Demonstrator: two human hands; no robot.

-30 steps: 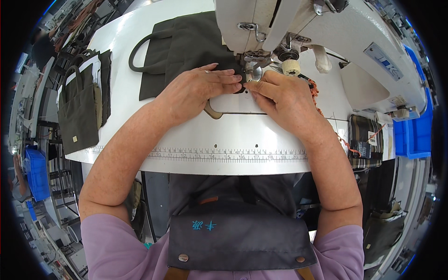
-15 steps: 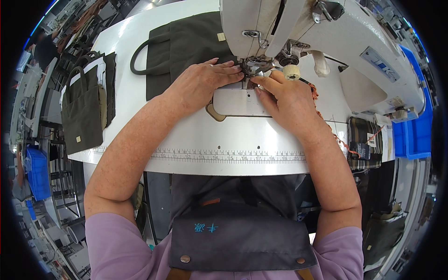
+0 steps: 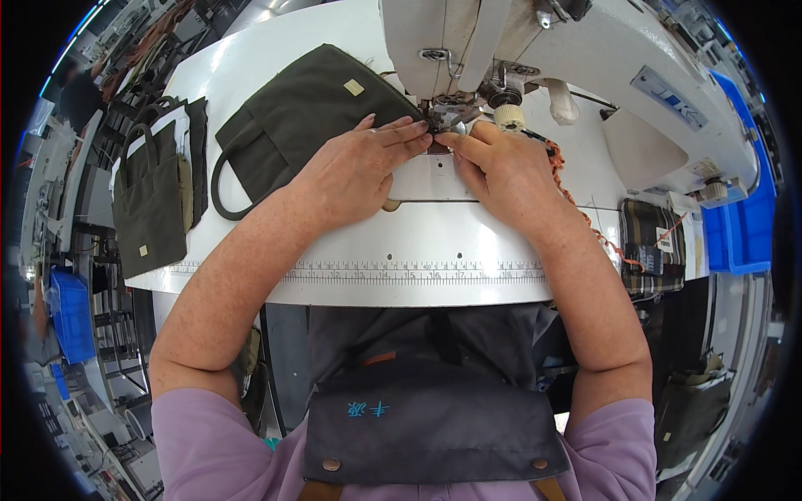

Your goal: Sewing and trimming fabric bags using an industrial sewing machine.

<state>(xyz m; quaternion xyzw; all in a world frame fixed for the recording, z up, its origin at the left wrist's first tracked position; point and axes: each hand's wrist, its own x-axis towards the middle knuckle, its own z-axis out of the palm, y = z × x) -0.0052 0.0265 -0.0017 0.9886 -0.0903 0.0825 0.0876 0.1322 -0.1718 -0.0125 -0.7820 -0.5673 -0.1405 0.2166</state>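
A dark green cloth bag (image 3: pixel 284 125) with a loop handle (image 3: pixel 219 188) and a small pale label lies slanted on the white table, one corner under the sewing machine's presser foot (image 3: pixel 447 117). Over that corner my left hand (image 3: pixel 355 171) rests flat, fingers stretched toward the foot. My right hand (image 3: pixel 505 171) is on the other side, fingers curled and the index fingertip close against the foot. Whatever its fingertips pinch is too small to make out. The machine's white head (image 3: pixel 493 42) hides part of the bag's far edge.
More green bags (image 3: pixel 150 200) lie stacked at the table's left edge. An orange thread chain (image 3: pixel 558 167) trails past my right wrist toward a folded plaid cloth (image 3: pixel 647 242). Blue bins (image 3: pixel 739 225) stand at the right. A ruler strip (image 3: pixel 409 273) runs along the front edge.
The green bag has turned, its handle end swinging toward me and to the left. Both hands have stayed close to the presser foot, shifting slightly with the cloth.
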